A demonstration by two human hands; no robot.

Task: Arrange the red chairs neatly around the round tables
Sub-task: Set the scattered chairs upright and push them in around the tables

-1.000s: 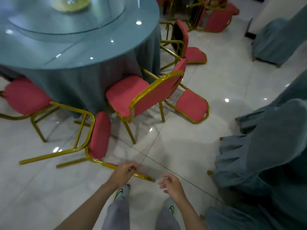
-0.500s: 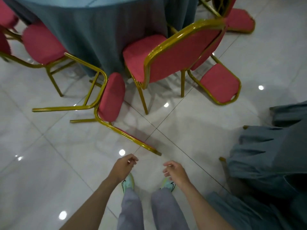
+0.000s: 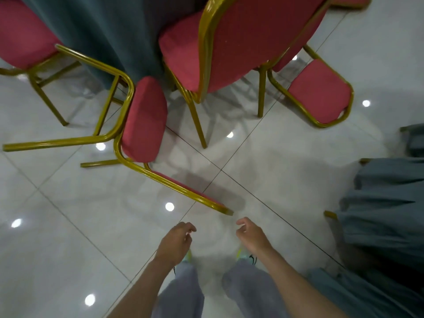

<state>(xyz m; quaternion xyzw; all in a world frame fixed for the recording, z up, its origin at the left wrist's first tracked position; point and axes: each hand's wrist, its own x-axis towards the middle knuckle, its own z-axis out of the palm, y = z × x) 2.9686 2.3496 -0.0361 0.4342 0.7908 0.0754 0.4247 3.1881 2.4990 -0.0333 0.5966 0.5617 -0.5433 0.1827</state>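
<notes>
Head view: your left grip (image 3: 175, 243) and right grip (image 3: 251, 235) are both released, fingers loosely curled, grasping nothing. The tipped red chair (image 3: 144, 120) lies on the floor (image 3: 68, 237), backrest rail toward you, just beyond both grips, touching neither.

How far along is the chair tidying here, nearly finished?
Done: one upright chair stands at the tablecloth. In hand: nothing; left hand and right hand hover empty by the fallen chair. Left: righting that fallen chair and, apparently, another tipped chair on the right.
</notes>
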